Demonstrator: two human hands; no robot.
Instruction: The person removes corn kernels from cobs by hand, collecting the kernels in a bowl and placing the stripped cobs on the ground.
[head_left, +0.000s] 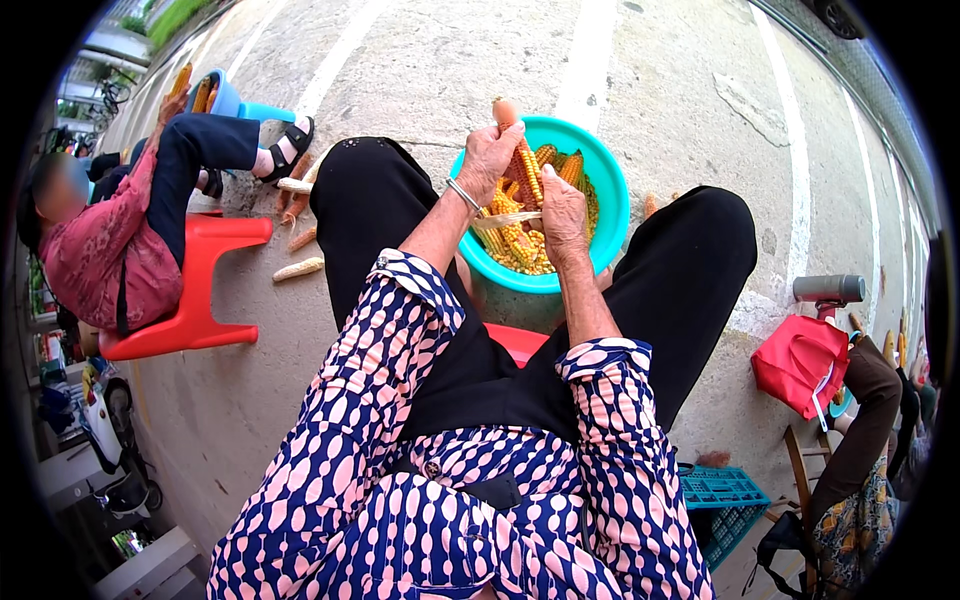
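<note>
Between my knees stands a turquoise plastic basin (616, 225) holding yellow corn cobs (571, 168) and loose kernels (537, 262). Above it my left hand (486, 159) grips the upper part of a partly stripped corn cob (529, 174), which still has yellow kernel rows along one side. My right hand (564, 210) is closed at the cob's lower part, with the thumb against the kernels. A pale dry husk strip (504, 220) stretches between my wrists, its right end at my right hand. A metal bangle is on my left wrist.
Bare cobs (298, 268) lie on the concrete left of my knee. A person (112, 240) sits on a red plastic stool (217, 232) beside a blue basin (219, 94). At right are a grey flask (829, 289), a red bag (802, 360), a teal crate (724, 487) and other seated people.
</note>
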